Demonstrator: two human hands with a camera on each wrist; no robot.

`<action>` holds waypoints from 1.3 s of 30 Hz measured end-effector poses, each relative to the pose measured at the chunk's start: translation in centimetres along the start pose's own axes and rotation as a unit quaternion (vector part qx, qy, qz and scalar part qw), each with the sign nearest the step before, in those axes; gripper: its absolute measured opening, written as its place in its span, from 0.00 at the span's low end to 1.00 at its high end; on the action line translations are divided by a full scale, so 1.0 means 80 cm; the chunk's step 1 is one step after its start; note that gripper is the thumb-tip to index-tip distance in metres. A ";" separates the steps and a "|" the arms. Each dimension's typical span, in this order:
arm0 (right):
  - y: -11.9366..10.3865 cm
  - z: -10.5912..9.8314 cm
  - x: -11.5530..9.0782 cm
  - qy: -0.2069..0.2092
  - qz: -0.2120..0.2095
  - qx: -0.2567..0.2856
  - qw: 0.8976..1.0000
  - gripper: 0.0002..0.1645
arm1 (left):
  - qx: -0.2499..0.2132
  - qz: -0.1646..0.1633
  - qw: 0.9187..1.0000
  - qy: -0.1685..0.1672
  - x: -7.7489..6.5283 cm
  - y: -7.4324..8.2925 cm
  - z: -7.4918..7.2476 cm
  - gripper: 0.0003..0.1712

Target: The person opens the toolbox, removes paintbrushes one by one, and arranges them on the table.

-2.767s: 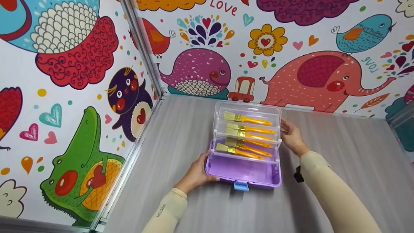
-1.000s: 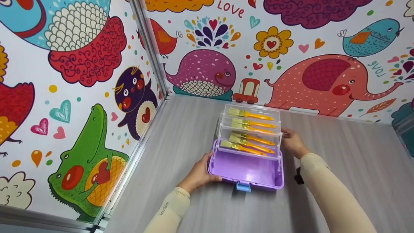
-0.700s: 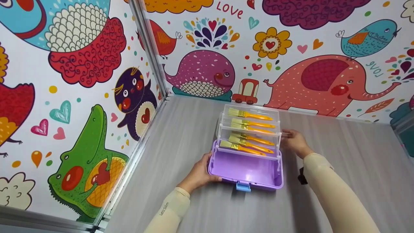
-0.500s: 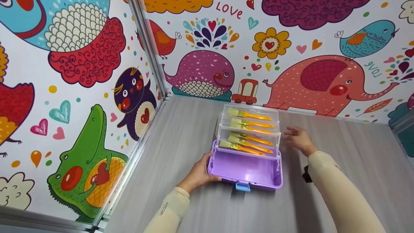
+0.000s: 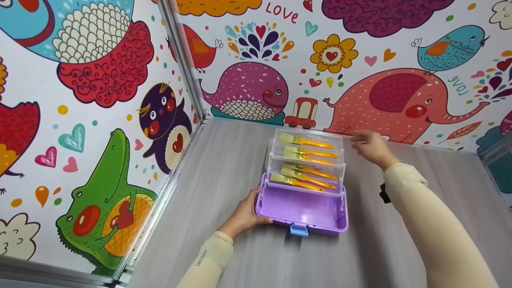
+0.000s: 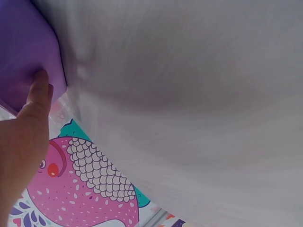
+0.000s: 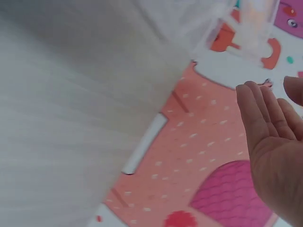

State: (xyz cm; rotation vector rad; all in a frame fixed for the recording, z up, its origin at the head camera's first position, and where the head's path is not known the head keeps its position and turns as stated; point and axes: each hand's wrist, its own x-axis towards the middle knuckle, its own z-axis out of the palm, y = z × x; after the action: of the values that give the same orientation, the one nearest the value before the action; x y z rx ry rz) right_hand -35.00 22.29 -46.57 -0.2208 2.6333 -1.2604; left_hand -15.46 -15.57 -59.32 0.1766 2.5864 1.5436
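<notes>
A purple tackle-style storage box lies open on the table, its blue latch hanging at the front. Clear stepped trays fan out toward the back, and several flat paintbrushes with orange handles lie in them. My left hand holds the box's front left corner, thumb along the front and fingers on the side. In the left wrist view a finger presses the purple wall. My right hand hovers to the right of the top tray, fingers extended, thumb apart, holding nothing.
The grey table runs back to a cartoon-printed wall. On the left stands a second printed panel, with a metal frame strip at the corner. A clear container stands at the right edge.
The trays have swung further up and back above the box. My right hand has let go of their right side and moved away, then up toward the back. My left hand stays put.
</notes>
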 end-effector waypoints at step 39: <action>-0.053 0.092 0.054 -0.098 -0.069 -0.203 0.972 0.24 | 0.003 0.021 1.000 0.011 -0.001 -0.004 0.000 0.64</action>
State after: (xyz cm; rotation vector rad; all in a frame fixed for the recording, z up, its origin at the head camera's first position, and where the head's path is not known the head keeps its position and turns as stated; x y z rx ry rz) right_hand -37.09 13.16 -48.28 -0.5693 2.7066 -0.6745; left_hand -15.38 -15.71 -59.60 0.2174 2.6202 1.5604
